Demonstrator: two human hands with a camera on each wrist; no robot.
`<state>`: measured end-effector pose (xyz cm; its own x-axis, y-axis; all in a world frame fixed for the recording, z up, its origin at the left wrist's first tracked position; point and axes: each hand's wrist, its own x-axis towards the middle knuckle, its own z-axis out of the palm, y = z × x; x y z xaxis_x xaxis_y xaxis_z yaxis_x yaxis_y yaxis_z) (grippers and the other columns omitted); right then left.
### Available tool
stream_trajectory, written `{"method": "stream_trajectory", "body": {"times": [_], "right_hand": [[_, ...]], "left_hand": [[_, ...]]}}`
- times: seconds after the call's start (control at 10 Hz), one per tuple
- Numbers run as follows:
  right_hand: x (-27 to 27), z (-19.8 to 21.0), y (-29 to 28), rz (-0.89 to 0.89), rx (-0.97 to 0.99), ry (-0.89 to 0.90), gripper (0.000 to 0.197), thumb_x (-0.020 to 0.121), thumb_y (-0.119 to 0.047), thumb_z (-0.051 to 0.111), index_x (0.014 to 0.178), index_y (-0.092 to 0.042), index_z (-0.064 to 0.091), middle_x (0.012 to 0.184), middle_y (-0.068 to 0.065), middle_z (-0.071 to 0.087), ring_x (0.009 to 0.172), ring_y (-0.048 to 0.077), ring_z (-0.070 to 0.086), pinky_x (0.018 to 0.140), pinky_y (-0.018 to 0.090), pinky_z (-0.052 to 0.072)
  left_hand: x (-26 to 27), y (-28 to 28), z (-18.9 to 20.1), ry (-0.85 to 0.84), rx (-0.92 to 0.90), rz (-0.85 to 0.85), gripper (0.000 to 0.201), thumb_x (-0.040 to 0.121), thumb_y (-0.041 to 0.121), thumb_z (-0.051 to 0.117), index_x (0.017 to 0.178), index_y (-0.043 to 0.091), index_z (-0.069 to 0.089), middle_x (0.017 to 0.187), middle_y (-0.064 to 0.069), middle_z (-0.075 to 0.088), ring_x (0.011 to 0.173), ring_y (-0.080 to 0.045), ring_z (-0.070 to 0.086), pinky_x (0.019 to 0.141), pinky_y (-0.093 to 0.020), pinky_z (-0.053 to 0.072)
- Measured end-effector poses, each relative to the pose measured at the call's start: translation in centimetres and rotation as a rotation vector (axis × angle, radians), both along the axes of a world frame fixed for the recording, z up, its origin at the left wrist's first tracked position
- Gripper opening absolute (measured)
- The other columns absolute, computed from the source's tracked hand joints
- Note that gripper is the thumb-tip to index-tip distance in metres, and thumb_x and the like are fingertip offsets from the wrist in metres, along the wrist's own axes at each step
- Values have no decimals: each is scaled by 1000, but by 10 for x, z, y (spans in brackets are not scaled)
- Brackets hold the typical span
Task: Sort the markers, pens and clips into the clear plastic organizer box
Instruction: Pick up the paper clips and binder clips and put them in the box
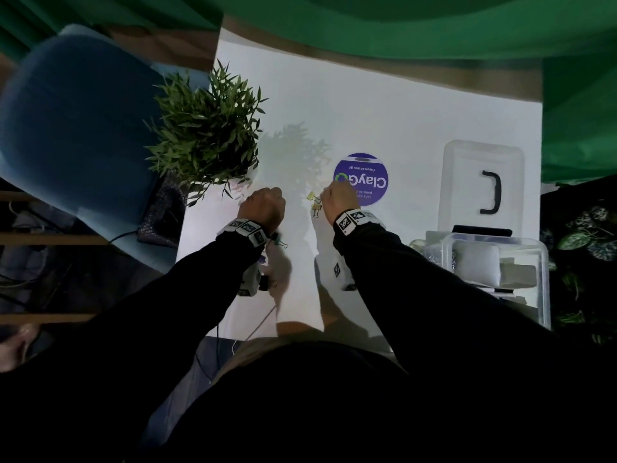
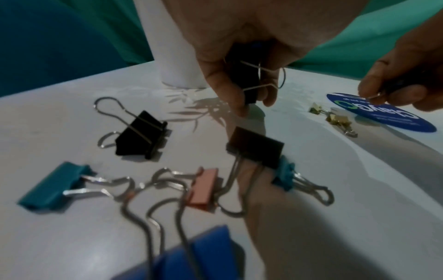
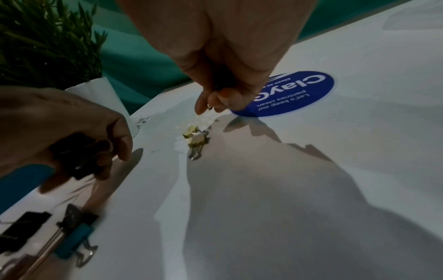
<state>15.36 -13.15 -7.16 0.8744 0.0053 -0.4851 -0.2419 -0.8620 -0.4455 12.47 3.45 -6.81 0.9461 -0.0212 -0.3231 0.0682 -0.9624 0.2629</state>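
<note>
My left hand [image 2: 254, 102] grips black binder clips [image 2: 249, 81] in its curled fingers, just above the white table [image 1: 400, 121]. Below it lie several loose clips: a black one [image 2: 141, 134], a teal one [image 2: 55, 187], a pink one [image 2: 203, 189], a dark one [image 2: 256, 149] and a blue one [image 2: 199, 255]. My right hand [image 3: 208, 109] pinches a small binder clip by its wire, a little above two gold clips [image 3: 196, 139] on the table. The clear organizer box [image 1: 541, 262] stands at the right front. In the head view both hands [image 1: 263, 205] [image 1: 339, 198] show only their backs.
The box's clear lid [image 1: 467, 168] with a black handle lies behind the box. A round blue sticker [image 1: 370, 182] is on the table by my right hand. A potted plant [image 1: 207, 128] stands at the left edge, a blue chair [image 1: 66, 111] beyond it.
</note>
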Motion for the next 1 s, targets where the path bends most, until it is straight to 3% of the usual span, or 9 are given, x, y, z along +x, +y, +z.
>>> {"method": "stream_trajectory", "body": {"times": [0.2,0.3,0.4,0.5,0.6,0.7,0.8,0.9,1.0], "right_hand": [[-25,-20,20,104,-55,23,54,89,-33,62,126,0,41,130,19,40,109,33,55,90,39,47],[-33,-26,18,218,-112,-21,39,89,-15,56,123,1,45,125,19,45,109,32,53,83,37,50],[-42,-20,10,289,-125,-8,31,86,-4,50,116,2,48,117,20,46,98,36,58,78,42,53],[-56,-13,-5,272,-119,10,29,87,-10,57,114,0,51,116,19,48,90,38,63,73,36,48],[-67,-5,-21,247,-93,47,31,88,-14,60,115,0,54,117,18,53,103,36,59,81,34,46],[-78,10,-38,185,-10,68,21,84,-12,62,103,-3,61,110,18,60,102,34,59,79,30,45],[-85,38,-60,86,140,5,12,79,-1,55,84,-10,62,95,11,64,88,27,60,72,24,42],[-93,68,-97,-102,284,-133,12,81,0,57,84,-9,65,78,-1,59,71,17,57,69,25,47],[-106,94,-148,-298,375,-242,16,81,-1,60,81,-16,64,69,-3,60,65,15,61,65,25,54]], "left_hand": [[9,-3,0,70,-90,66,18,85,30,49,98,20,57,93,-18,66,90,-38,61,76,-37,46],[22,-9,-1,118,-99,-110,29,87,38,48,114,29,49,108,-8,68,96,-35,62,84,-38,49],[32,-26,-3,150,-18,-259,32,90,39,46,120,29,43,110,-9,67,96,-36,62,81,-38,47],[32,-39,-4,175,58,-316,26,93,28,45,117,21,40,95,-16,65,77,-36,59,69,-36,43],[27,-45,-3,180,81,-265,25,94,23,47,114,12,39,92,-21,63,73,-37,56,67,-38,43],[15,-50,4,221,6,-149,31,93,29,52,114,8,43,101,-21,62,89,-39,61,71,-37,41],[-5,-64,18,242,-187,-48,25,91,33,54,106,15,45,91,-16,67,79,-35,64,61,-32,43],[-30,-96,41,272,-577,98,18,87,27,61,96,17,49,73,-16,68,56,-33,64,53,-43,57],[-48,-143,74,264,-761,65,18,89,19,63,101,7,54,73,-20,63,51,-22,61,45,-26,52]]}}
